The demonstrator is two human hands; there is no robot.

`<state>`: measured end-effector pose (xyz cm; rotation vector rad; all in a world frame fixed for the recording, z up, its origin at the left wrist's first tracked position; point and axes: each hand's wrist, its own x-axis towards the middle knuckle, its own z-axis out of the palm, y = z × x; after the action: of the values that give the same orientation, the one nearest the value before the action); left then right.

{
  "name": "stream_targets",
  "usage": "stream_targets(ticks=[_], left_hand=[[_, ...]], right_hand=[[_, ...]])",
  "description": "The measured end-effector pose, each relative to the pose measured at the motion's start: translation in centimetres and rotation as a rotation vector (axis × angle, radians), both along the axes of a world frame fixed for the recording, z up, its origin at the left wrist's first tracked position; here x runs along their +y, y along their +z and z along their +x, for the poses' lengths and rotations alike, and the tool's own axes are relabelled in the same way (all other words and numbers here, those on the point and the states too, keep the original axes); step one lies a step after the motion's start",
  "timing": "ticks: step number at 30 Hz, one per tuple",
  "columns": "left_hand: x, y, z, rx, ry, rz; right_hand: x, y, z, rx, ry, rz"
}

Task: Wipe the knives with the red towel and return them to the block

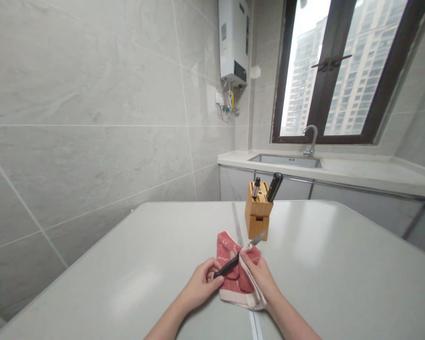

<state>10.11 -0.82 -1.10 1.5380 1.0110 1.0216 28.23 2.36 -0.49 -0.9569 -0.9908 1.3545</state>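
Knife (238, 257) work is centred on the pale grey desk (322, 264), the largest thing in view, which fills the lower half of the picture beneath a tiled wall and a dark-framed window. Taking the wooden knife block (258, 218) as the landmark: it stands upright near the middle of the desk, with two dark handles sticking out of its top. Just in front of the block, toward the person, lies a red cloth with a pale border (238, 278), bunched and partly lifted off the desk. The right hand (260, 276) is closed on that cloth, pressing a fold of it around the knife's blade – the blade's tip shows past the cloth and reaches almost to the foot of the block. The left hand (200, 283), in front of the block and to its left, is curled tight around the knife's black handle. Both hands hover just above the desk.
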Motion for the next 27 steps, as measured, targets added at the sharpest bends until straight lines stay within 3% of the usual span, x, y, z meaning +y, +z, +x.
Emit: stream_targets(ticks=[8, 27], left_hand=[[-0.4, 1.0, 0.2, 0.159, -0.012, 0.131], [-0.4, 0.2, 0.1, 0.270, 0.081, 0.232]], right_hand=[[0.0, 0.0, -0.2, -0.016, 0.008, 0.053], [0.3, -1.1, -0.4, -0.035, 0.029, 0.098]])
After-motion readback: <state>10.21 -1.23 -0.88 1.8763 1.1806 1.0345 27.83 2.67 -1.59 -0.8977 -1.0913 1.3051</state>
